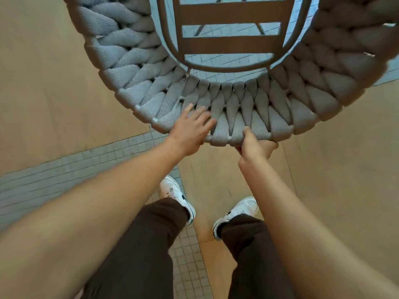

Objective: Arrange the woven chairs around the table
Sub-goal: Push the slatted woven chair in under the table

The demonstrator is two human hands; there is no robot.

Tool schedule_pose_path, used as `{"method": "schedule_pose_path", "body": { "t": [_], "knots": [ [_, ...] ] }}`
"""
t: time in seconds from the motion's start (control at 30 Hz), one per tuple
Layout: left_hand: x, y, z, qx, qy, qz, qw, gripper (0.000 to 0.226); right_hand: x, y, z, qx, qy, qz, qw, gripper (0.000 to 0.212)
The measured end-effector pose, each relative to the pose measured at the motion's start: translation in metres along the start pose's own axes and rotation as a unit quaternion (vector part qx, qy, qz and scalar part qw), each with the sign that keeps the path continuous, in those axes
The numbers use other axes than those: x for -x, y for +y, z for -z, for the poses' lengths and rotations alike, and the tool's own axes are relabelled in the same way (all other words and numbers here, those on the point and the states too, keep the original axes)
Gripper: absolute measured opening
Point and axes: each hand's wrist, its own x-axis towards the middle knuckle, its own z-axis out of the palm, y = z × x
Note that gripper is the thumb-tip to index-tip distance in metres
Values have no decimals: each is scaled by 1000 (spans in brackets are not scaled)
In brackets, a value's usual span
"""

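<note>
1. While both bare arms reach forward and down from the bottom corners of the head view, the left hand (190,131) lies palm-down on the curved back of the woven chair (235,111), fingers spread wide and flat over the thick grey cords, gripping nothing.
2. Just beside it, the right hand (254,147) is closed around the chair's lower rim: the thumb presses on the top of the weave and the other fingers curl underneath, out of sight.
3. The two hands sit close together near the middle of the rim, with the left wrist bent slightly upward and the right forearm running nearly straight to the grip.
4. One woven chair is in view, directly ahead of the person and filling the upper half of the frame; its rounded backrest sweeps out to both sides, and its slatted brown seat (231,29) shows three cross slats with grey tiles visible through the gaps.
5. No table shows in this view.
6. No readable writing or brand mark can be made out; the two white shoes (179,197) carry small dark green accents, too blurred to read.
7. Counted: two hands, two forearms, two shoes, two dark brown trouser legs (138,251), one chair.
8. The person stands on tan flooring (43,83) crossed by bands of small grey tiles (54,171).
</note>
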Motion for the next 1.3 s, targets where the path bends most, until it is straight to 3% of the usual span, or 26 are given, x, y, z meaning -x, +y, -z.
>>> {"method": "schedule_pose_path", "body": {
  "t": [0.07,0.2,0.27,0.3,0.37,0.4,0.43,0.5,0.57,0.6,0.67,0.8,0.97,1.3],
  "knots": [
    [2,-5,12,-12,-60,-16,998,80,19,-9,7,19,3,33,999,65],
    [7,-18,33,1,-81,-54,995,78,50,-26,28,21,-80,93,992,57],
    [8,-32,46,-4,-76,-71,995,78,69,-33,42,175,-59,216,959,58],
    [9,-40,53,-4,-73,-81,994,77,78,-36,49,279,-31,320,905,61],
    [11,-55,66,-2,-65,-97,993,73,92,-47,55,428,-20,526,735,74],
    [11,-62,72,2,-63,-105,993,72,95,-56,51,489,-44,589,642,82],
    [12,-70,80,6,-62,-111,992,70,96,-67,42,550,-81,617,558,90],
    [12,-87,94,12,-66,-125,990,68,93,-93,17,667,-149,589,433,105],
    [12,-108,107,13,-69,-138,988,67,89,-114,-11,754,-184,528,345,111],
    [12,-118,111,12,-67,-142,988,66,88,-121,-23,773,-195,510,321,108],
    [10,-140,120,5,-46,-149,988,63,89,-131,-44,777,-200,506,316,91],
    [-4,-185,141,6,-27,-164,986,55,99,-136,-83,746,-135,553,347,61],
    [-21,-225,156,-14,5,-169,985,60,115,-139,-123,732,-79,528,424,60],
    [-78,-247,195,-1,31,-133,991,32,100,-189,-165,728,-33,523,442,60]
  ]
}}
